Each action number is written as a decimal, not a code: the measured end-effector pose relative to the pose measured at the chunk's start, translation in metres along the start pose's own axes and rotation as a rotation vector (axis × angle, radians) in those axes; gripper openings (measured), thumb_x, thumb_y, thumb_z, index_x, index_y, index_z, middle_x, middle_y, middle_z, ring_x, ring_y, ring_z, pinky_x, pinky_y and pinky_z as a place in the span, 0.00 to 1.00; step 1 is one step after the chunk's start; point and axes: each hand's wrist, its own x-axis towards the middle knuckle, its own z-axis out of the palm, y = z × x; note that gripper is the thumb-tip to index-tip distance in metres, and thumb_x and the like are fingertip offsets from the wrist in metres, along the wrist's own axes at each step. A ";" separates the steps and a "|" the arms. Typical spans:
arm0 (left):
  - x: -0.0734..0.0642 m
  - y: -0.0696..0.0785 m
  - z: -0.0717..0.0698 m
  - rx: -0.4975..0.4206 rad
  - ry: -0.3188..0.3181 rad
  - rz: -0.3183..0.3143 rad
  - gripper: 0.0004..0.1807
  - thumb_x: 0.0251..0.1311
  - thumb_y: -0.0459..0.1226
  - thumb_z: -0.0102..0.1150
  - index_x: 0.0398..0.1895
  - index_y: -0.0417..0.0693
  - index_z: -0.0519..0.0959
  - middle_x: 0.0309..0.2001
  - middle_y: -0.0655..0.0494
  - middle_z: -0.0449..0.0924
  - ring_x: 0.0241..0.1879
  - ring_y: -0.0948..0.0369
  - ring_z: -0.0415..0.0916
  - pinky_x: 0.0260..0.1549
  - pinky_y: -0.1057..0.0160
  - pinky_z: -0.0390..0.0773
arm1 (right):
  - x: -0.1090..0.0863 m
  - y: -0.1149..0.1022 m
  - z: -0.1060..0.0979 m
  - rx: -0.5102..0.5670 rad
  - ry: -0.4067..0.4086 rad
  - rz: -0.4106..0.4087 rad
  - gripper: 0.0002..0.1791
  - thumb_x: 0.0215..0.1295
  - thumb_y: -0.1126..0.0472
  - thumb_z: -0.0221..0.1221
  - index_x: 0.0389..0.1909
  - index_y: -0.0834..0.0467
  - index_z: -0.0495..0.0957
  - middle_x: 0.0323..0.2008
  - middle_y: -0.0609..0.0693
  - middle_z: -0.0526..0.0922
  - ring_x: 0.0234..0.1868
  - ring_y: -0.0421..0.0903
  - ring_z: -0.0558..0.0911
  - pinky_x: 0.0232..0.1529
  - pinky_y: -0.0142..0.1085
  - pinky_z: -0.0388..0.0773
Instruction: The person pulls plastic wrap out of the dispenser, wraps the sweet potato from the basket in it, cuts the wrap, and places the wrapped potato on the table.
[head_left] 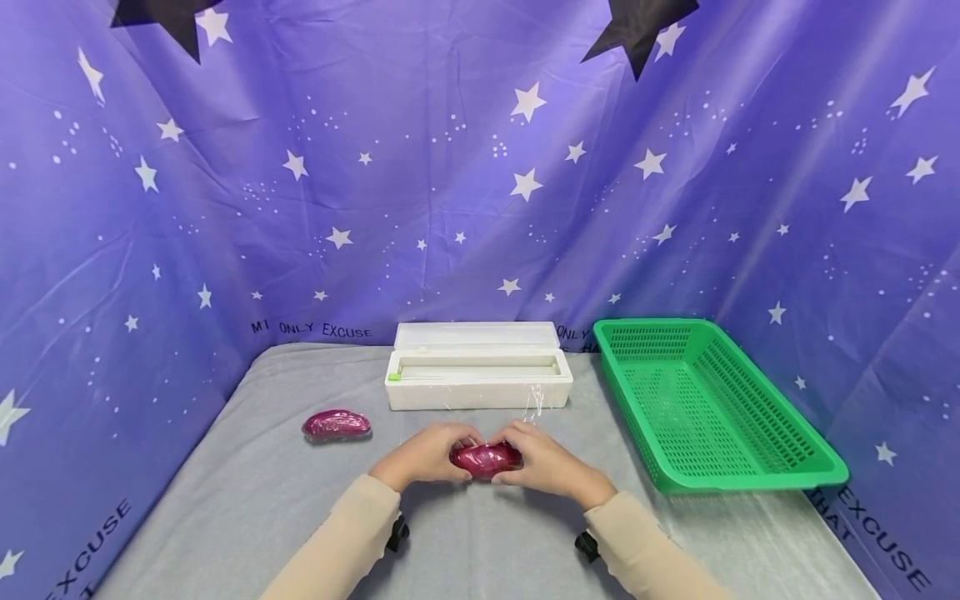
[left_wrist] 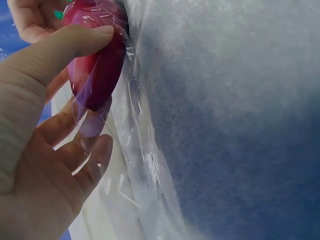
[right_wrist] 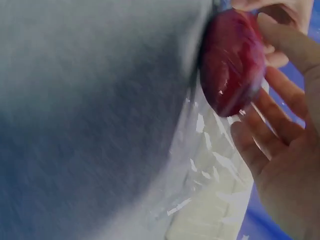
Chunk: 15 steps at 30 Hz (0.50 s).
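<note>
At the middle of the table, a purple-red sweet potato [head_left: 487, 460] lies lengthwise between the two hands, with clear cling film [left_wrist: 145, 165] around it. My left hand [head_left: 433, 452] grips its left end; the left wrist view has the thumb pressed on the skin and fingers behind. The right hand [head_left: 549, 461] holds the other end, its thumb and fingers around the side. Loose film [right_wrist: 200, 155] trails from the sweet potato toward the white cling film box [head_left: 480, 395], whose lid stands raised. Off to the left rests a second, film-wrapped sweet potato [head_left: 337, 426].
A green perforated basket [head_left: 750, 482] stands on the right side of the grey cloth-covered table [head_left: 247, 500]. Behind and along both sides hangs a purple curtain [head_left: 450, 192] with stars. The film box sits close to the back edge.
</note>
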 end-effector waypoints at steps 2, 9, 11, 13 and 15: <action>0.000 0.000 0.000 -0.014 0.001 -0.004 0.26 0.46 0.35 0.76 0.53 0.51 0.82 0.46 0.61 0.83 0.44 0.67 0.77 0.47 0.64 0.77 | 0.001 0.000 0.004 -0.009 0.006 0.026 0.29 0.50 0.54 0.77 0.53 0.56 0.79 0.49 0.47 0.77 0.50 0.44 0.76 0.53 0.42 0.77; -0.001 -0.005 -0.003 -0.043 0.019 -0.055 0.28 0.48 0.40 0.75 0.56 0.49 0.83 0.45 0.59 0.79 0.42 0.64 0.74 0.43 0.65 0.76 | 0.010 0.007 0.012 0.007 0.003 0.085 0.31 0.46 0.56 0.79 0.51 0.55 0.77 0.51 0.48 0.75 0.53 0.46 0.75 0.56 0.46 0.76; -0.001 -0.008 -0.003 -0.063 0.024 -0.068 0.28 0.48 0.41 0.75 0.56 0.48 0.83 0.45 0.59 0.79 0.42 0.64 0.74 0.42 0.64 0.76 | 0.012 0.010 0.012 0.008 0.000 0.085 0.30 0.46 0.56 0.79 0.50 0.55 0.76 0.50 0.48 0.75 0.53 0.47 0.74 0.56 0.46 0.76; -0.002 -0.011 -0.002 -0.099 0.025 -0.088 0.28 0.49 0.42 0.75 0.56 0.47 0.83 0.45 0.59 0.80 0.42 0.65 0.74 0.42 0.63 0.77 | 0.014 0.013 0.012 0.022 -0.005 0.088 0.30 0.47 0.57 0.79 0.50 0.56 0.76 0.49 0.48 0.76 0.52 0.46 0.75 0.55 0.46 0.76; -0.002 -0.013 -0.002 -0.153 0.027 -0.114 0.27 0.50 0.42 0.76 0.55 0.47 0.83 0.45 0.59 0.81 0.40 0.65 0.76 0.42 0.63 0.77 | 0.016 0.015 0.011 0.047 -0.013 0.092 0.30 0.48 0.57 0.78 0.50 0.57 0.75 0.49 0.48 0.77 0.51 0.46 0.75 0.55 0.46 0.75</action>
